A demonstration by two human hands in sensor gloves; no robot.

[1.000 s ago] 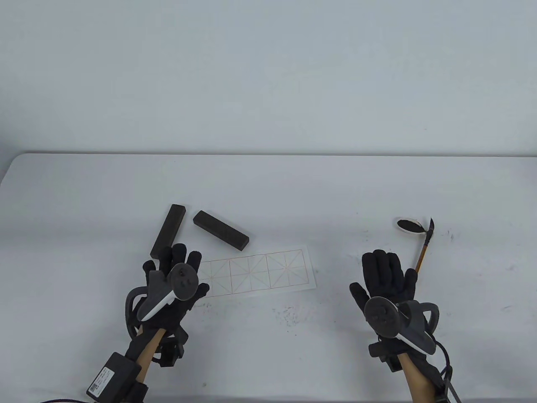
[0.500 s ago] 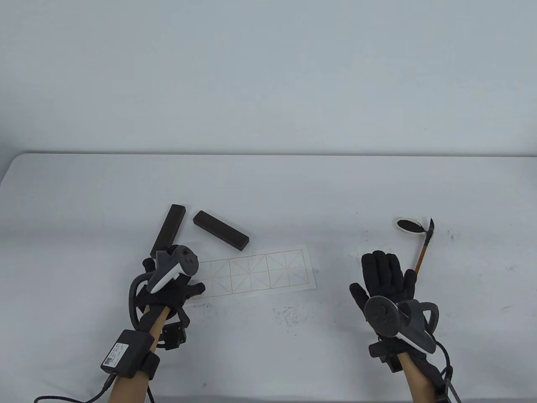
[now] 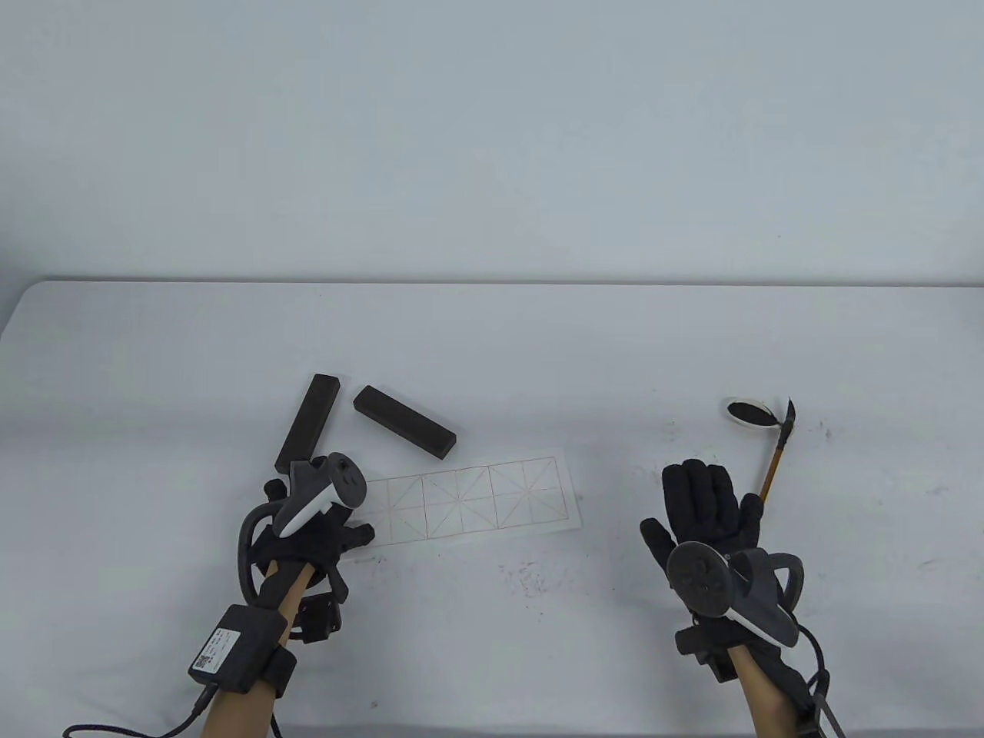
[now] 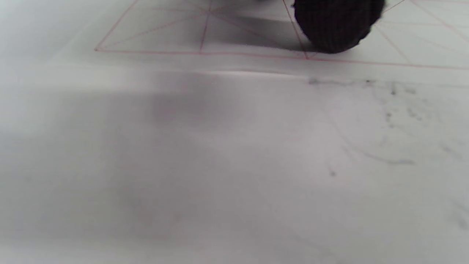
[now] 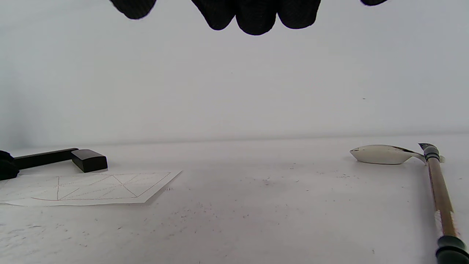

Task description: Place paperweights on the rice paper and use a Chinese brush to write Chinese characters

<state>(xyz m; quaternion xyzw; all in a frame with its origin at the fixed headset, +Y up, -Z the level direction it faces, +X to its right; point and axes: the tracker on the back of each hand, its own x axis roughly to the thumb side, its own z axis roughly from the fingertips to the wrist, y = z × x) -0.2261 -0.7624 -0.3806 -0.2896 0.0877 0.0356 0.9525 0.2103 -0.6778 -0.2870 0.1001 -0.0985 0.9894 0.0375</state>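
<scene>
The rice paper (image 3: 473, 500) with a red grid lies flat at the table's centre-left. My left hand (image 3: 319, 526) rests on its left end. In the left wrist view one gloved fingertip (image 4: 337, 25) touches the paper (image 4: 220, 33). Two dark bar paperweights (image 3: 309, 421) (image 3: 405, 421) lie on the bare table just behind the paper. My right hand (image 3: 703, 500) hovers flat with straight fingers (image 5: 256, 14) and holds nothing. The brush (image 3: 776, 453) lies to its right, its tip at the ink dish (image 3: 747, 411).
Ink specks mark the white table (image 3: 538, 576) in front of the paper. From the right wrist view, the nearer paperweight (image 5: 88, 160) sits at the far left, and the dish (image 5: 383, 154) and brush (image 5: 439, 194) at the right.
My left hand has moved forward and dropped onto the paper's left end, its spread fingers now hidden under the tracker. The right hand has stayed still.
</scene>
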